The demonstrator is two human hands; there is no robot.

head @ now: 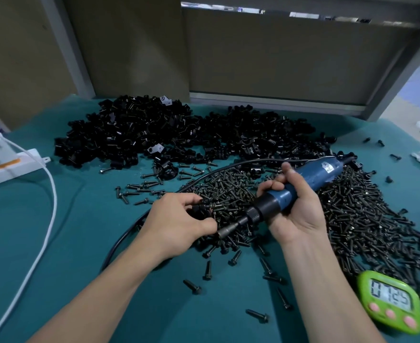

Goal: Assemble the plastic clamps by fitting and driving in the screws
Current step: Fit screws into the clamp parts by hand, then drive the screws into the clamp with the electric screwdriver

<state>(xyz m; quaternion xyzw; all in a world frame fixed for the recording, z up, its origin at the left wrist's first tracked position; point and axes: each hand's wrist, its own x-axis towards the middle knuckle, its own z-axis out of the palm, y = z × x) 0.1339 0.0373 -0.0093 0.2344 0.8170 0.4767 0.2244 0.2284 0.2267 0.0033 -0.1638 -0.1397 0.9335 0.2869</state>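
1. Left hand [179,219], centre of frame: fingers [194,201] curled, pinching a small black clamp [200,209] against the thumb, over the near edge of the screw heap [352,219]. Whether a screw already sits in it I cannot tell; the fingers hide it.
2. Right hand [295,209], right of centre: fingers wrapped round the blue electric screwdriver [325,172], thumb raised along the barrel. Its bit [225,231] points down-left, the tip close beside the left thumb and apart from the clamp.
3. Risk: the bit is near bare skin. If the tool starts before the bit seats on a screw head, it could skid onto the thumb.
4. Risk: the clamp is held by a fingertip pinch only. Driving torque could twist it loose, and a crooked screw could chew the plastic thread.
5. Risk: the black cord [228,167] arcs from the tool's tail over the heap and loops round left of the hands. A snag could pull the aim off or drag screws along.
6. Outward: clamp pile [134,129] at upper centre; stray screws on the green worktop [55,243] at lower centre, easily swept off by a forearm; green timer [392,300] at lower right.
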